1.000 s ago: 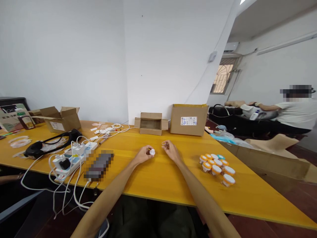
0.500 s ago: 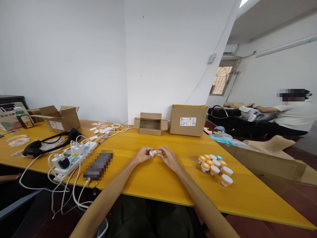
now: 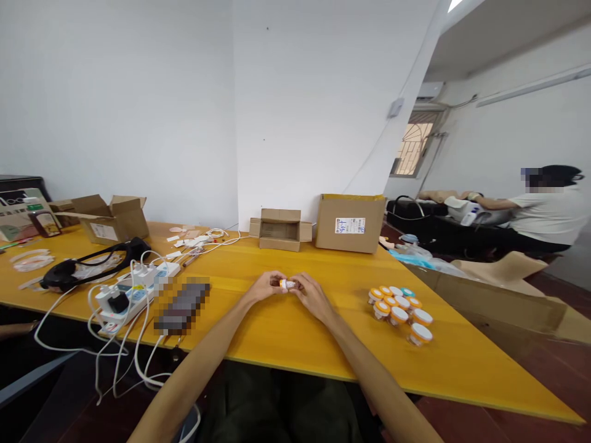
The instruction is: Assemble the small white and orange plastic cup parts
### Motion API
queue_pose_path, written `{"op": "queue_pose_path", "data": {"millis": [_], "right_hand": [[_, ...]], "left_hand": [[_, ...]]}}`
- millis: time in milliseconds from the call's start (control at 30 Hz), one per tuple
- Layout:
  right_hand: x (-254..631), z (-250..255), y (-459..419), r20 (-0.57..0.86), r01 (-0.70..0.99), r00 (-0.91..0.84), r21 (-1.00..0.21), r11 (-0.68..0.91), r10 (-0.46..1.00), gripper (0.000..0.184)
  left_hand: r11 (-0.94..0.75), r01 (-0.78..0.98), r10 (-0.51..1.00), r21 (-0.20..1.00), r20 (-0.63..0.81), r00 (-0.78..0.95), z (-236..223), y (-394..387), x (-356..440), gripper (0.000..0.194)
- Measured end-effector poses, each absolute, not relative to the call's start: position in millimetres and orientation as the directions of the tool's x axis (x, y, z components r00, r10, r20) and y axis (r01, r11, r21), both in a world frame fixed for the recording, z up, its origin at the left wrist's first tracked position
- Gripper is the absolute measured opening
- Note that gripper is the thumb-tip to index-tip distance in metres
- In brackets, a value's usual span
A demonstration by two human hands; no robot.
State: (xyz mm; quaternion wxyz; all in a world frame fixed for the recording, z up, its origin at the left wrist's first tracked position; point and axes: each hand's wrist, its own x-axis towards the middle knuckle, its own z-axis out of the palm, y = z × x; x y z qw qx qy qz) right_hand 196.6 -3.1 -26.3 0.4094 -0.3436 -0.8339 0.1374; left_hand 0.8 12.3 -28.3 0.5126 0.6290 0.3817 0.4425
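Note:
Above the middle of the table, my left hand (image 3: 268, 287) is closed on a small jar (image 3: 287, 284) with an orange and white lid. My right hand (image 3: 312, 295) pinches the other end of the same jar, its fingertips hiding much of that end. The jar lies sideways between the two hands. To the right stands a group of several similar clear jars (image 3: 399, 315) with orange and white lids; one lid (image 3: 407, 292) is teal.
A small open cardboard box (image 3: 280, 232) and a larger closed box (image 3: 348, 243) stand at the back of the yellow table (image 3: 277, 344). Left are a power strip (image 3: 138, 299) with cables, a pixelated dark device (image 3: 184, 306) and black headgear (image 3: 62, 277). A person (image 3: 549, 209) sits far right.
My fingertips have come closer together around the jar, and the gap between my right fingers and the lid has narrowed. The lid has turned to lie more level.

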Motion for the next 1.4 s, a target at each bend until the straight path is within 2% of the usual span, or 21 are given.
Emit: {"op": "queue_pose_path", "data": {"millis": [233,400,567,867,1133,1400], "right_hand": [[195.7,-23.5,-4.7,0.608,0.385,-0.401,-0.567,0.728,0.685,0.015],[196.7,-23.9,-3.9,0.589,0.354,-0.398,-0.609,0.71,0.704,0.015],[197.1,-23.3,-4.1,0.538,0.389,-0.387,-0.641,0.662,0.749,0.015],[196.4,-21.5,-5.9,0.492,0.424,-0.39,-0.654,0.626,0.778,0.02],[196.9,-22.8,-6.5,0.57,0.376,-0.399,-0.612,0.695,0.718,0.012],[197.2,-19.5,-8.7,0.55,0.42,-0.399,-0.602,0.679,0.734,0.017]], "left_hand": [[-0.128,0.009,0.936,0.992,0.118,0.331,-20.6,7.3,-1.6,0.048],[-0.133,-0.043,0.93,0.99,0.139,0.341,-16.9,3.4,-0.9,0.045],[-0.13,-0.037,0.932,0.991,0.135,0.336,-16.0,2.8,0.1,0.047],[-0.126,-0.035,0.927,0.991,0.13,0.352,-14.3,1.6,0.8,0.044],[-0.143,0.008,0.921,0.99,0.13,0.368,-15.7,3.7,-1.1,0.041],[-0.147,0.011,0.919,0.989,0.132,0.37,-15.0,3.2,-0.9,0.044]]}}
